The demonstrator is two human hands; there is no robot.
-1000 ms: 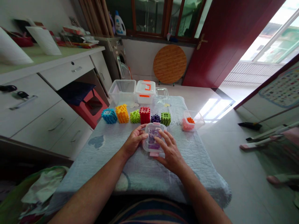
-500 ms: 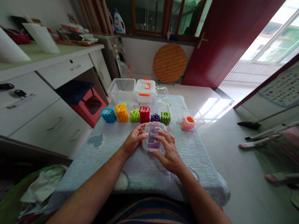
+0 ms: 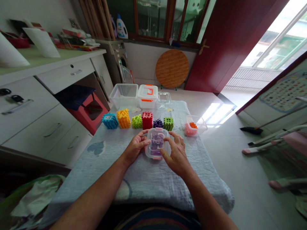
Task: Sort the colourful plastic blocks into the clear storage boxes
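Observation:
A small clear plastic box (image 3: 153, 153) with a lid and pink side clips sits in front of me, purple pieces showing through it. Its left side is gripped by my left hand (image 3: 136, 147), thumb on the lid's edge. My right hand (image 3: 177, 153) has its thumb and bent forefinger at the handle on the lid; the other fingers curl at the right side. Just beyond stand block shapes in a row: blue (image 3: 110, 121), yellow (image 3: 123, 118), lime (image 3: 137, 121), red (image 3: 147, 120), dark purple (image 3: 158, 123) and green (image 3: 168, 123).
An open clear bin (image 3: 123, 99), a lidded box with orange clips (image 3: 147, 97) and a clear lid (image 3: 164, 97) lie at the table's back. A clear tub (image 3: 202, 124) with pink and orange pieces is at the right edge. A red stool (image 3: 92, 116) stands left.
My right thumb has moved from the box's front clip up onto the lid, and the forefinger has bent in toward the handle. My left hand keeps its grip. The view has tilted slightly.

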